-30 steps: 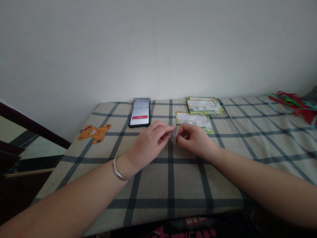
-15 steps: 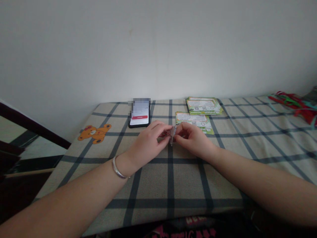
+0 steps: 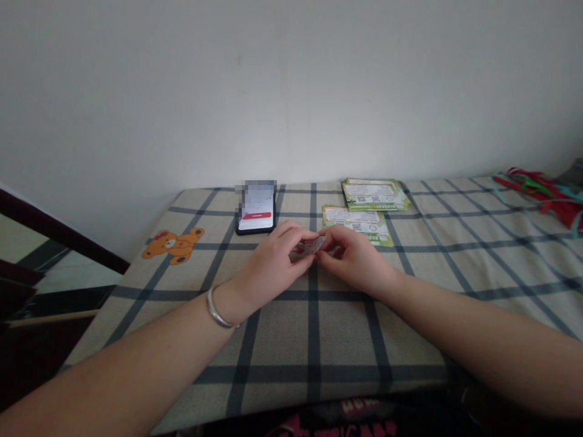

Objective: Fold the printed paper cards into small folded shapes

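Between my two hands is a small folded piece of printed paper [image 3: 313, 244], pale with fine dark print. My left hand [image 3: 285, 249], a silver bangle on its wrist, pinches the paper from the left with thumb and fingers. From the other side my right hand [image 3: 350, 255] grips it, thumb and forefinger close to the left fingertips. Parts of the paper are hidden behind the fingers. Just beyond the right hand lies a green-and-white printed card [image 3: 380, 229], partly covered by that hand.
A phone [image 3: 255, 209] with a lit screen rests left of centre near the wall. Behind the single card is a stack of similar cards [image 3: 376, 193]. A bear picture [image 3: 174, 244] marks the checked tablecloth [image 3: 282, 340] at left. Red and green strips [image 3: 546, 194] lie far right.
The folded paper has turned from standing nearly upright to lying more sideways between my fingers. My right thumb and fingertips have shifted slightly left, closer to the left hand.
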Motion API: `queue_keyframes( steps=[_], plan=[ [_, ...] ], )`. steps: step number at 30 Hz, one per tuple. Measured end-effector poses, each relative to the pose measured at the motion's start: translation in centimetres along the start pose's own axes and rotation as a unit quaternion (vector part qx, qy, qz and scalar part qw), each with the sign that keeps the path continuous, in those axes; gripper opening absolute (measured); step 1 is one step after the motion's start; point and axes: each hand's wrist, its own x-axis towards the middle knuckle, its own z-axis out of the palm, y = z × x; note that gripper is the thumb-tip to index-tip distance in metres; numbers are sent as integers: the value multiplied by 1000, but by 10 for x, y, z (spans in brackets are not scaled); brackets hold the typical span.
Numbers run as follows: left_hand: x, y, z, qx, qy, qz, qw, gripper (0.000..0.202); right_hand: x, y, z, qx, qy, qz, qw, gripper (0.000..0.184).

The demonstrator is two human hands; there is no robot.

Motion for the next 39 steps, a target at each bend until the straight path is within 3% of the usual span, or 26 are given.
queue_keyframes(
  steps=[9,14,18,39],
  plan=[
    [-1,-1,3,-61,6,-32,998,22,1,1,1,13,-10,20,1000,7],
    [-1,0,2,-22,22,-22,999,25,1,0,1,45,-12,42,998,13],
    [-1,0,1,5,19,-6,1000,25,0,1,2,44,-2,23,999,13],
    [-3,-12,9,-149,-4,-87,985,22,1,3,-5,-95,21,26,995,3]
  ],
)
